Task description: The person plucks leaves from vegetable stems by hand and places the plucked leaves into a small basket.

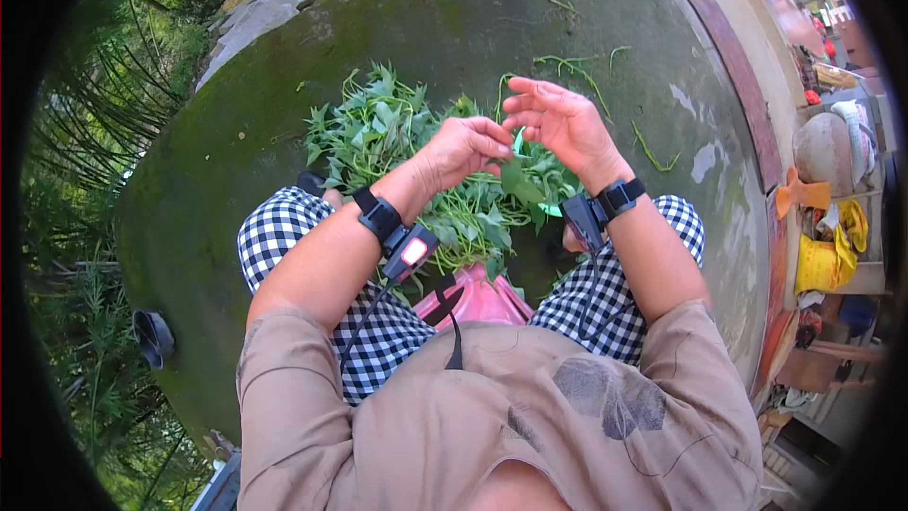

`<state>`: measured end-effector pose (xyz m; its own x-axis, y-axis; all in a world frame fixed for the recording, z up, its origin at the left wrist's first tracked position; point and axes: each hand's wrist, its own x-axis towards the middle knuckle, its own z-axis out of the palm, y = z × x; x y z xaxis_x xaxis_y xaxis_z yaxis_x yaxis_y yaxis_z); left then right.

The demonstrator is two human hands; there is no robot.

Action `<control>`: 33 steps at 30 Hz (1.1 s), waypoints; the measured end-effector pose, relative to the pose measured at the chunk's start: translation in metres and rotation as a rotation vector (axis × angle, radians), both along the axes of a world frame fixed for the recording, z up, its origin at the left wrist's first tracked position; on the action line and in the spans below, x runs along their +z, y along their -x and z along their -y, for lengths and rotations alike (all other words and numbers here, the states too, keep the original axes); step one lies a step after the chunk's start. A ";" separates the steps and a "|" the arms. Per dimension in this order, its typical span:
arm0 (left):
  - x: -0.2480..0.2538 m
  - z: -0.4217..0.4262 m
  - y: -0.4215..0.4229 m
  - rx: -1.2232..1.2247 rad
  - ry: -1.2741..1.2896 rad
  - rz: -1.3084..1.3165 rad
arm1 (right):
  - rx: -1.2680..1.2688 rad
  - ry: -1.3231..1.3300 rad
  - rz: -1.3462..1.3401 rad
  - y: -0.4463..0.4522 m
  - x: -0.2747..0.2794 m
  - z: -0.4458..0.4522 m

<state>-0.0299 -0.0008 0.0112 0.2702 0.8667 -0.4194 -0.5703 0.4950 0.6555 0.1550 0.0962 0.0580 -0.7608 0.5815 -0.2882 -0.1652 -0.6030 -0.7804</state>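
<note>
A heap of leafy green vines [383,123] lies on the ground between my knees. Over its right part, my left hand [459,149] is closed in a pinch on a leafy stem [515,180], whose broad leaf hangs below the fingers. My right hand [560,123] is raised just to the right, its fingers apart and slightly bent. A thin stem rises near its fingertips; whether it touches them I cannot tell. Bits of a bright green object [550,209] show among the leaves, mostly hidden. Pink plastic [480,295] shows below the heap, near my lap.
Stripped stems [654,149] lie scattered on the mossy concrete ground [236,132] to the right. Stone slabs [265,24] edge the far left. A dark pot [152,339] sits at left by the shrubs. Along the right stand a yellow bucket [819,263] and an orange stool [802,194].
</note>
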 end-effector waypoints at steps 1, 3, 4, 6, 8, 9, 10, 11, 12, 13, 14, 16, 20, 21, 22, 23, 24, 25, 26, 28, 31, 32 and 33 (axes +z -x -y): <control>-0.004 -0.002 0.003 0.047 0.019 -0.006 | -0.086 -0.018 0.051 0.000 0.005 0.001; -0.008 -0.009 0.012 0.110 0.051 0.048 | -0.215 -0.185 0.312 -0.008 -0.001 -0.012; -0.008 -0.010 0.017 0.125 0.065 0.051 | -0.273 -0.268 0.450 -0.012 -0.003 -0.018; -0.004 -0.015 0.026 0.163 0.084 0.053 | -0.260 -0.401 0.608 -0.018 -0.015 -0.032; 0.002 -0.021 0.032 0.195 0.034 0.063 | -0.145 -0.511 0.770 -0.020 -0.028 -0.036; 0.004 -0.023 0.034 0.210 0.008 0.068 | -0.110 -0.632 0.749 -0.019 -0.037 -0.031; 0.007 -0.023 0.035 0.196 -0.010 0.135 | -0.076 -0.755 0.726 -0.015 -0.049 -0.024; 0.011 -0.024 0.036 0.196 -0.018 0.149 | -0.041 -0.880 0.702 -0.013 -0.059 -0.019; 0.017 -0.024 0.035 0.197 -0.026 0.165 | 0.076 -0.827 0.746 -0.006 -0.047 -0.010; 0.019 -0.025 0.035 0.197 -0.033 0.180 | 0.097 -0.884 0.715 -0.002 -0.055 -0.004; 0.018 -0.026 0.035 0.155 -0.075 0.238 | 0.052 -0.838 0.628 0.002 -0.065 0.001; 0.020 -0.024 0.032 0.109 -0.062 0.277 | 0.018 -0.707 0.591 0.007 -0.069 0.004; 0.022 -0.024 0.029 0.200 0.043 0.190 | -0.119 -0.595 0.599 0.011 -0.056 -0.007; 0.023 -0.024 0.031 0.251 0.086 0.144 | -0.200 -0.623 0.555 0.012 -0.050 -0.010; 0.018 -0.024 0.036 0.297 0.121 -0.019 | -0.212 -0.563 0.525 0.009 -0.048 -0.017; 0.012 -0.023 0.040 0.322 0.185 -0.157 | -0.237 -0.548 0.500 0.007 -0.043 -0.020; 0.005 -0.022 0.043 0.346 0.247 -0.296 | -0.262 -0.533 0.475 0.006 -0.037 -0.022; -0.002 -0.020 0.044 0.372 0.308 -0.435 | -0.285 -0.519 0.450 0.005 -0.031 -0.025; -0.010 -0.017 0.045 0.311 0.266 -0.469 | -0.287 -0.515 0.427 0.003 -0.028 -0.028; -0.005 -0.013 0.035 0.125 0.247 -0.438 | -0.313 -0.516 0.378 0.005 -0.021 -0.030; -0.005 -0.012 0.022 -0.013 0.212 -0.330 | -0.283 -0.465 0.293 0.012 -0.012 -0.027; -0.004 -0.013 0.019 -0.014 0.210 -0.282 | -0.259 -0.440 0.262 0.015 -0.009 -0.024; -0.001 -0.013 0.018 -0.013 0.206 -0.235 | -0.185 -0.456 0.240 0.017 -0.006 -0.019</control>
<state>-0.0483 0.0123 0.0105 0.1558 0.7542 -0.6379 -0.4079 0.6373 0.6538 0.1376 0.1155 0.0516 -0.5779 0.8059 -0.1288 -0.0212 -0.1726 -0.9848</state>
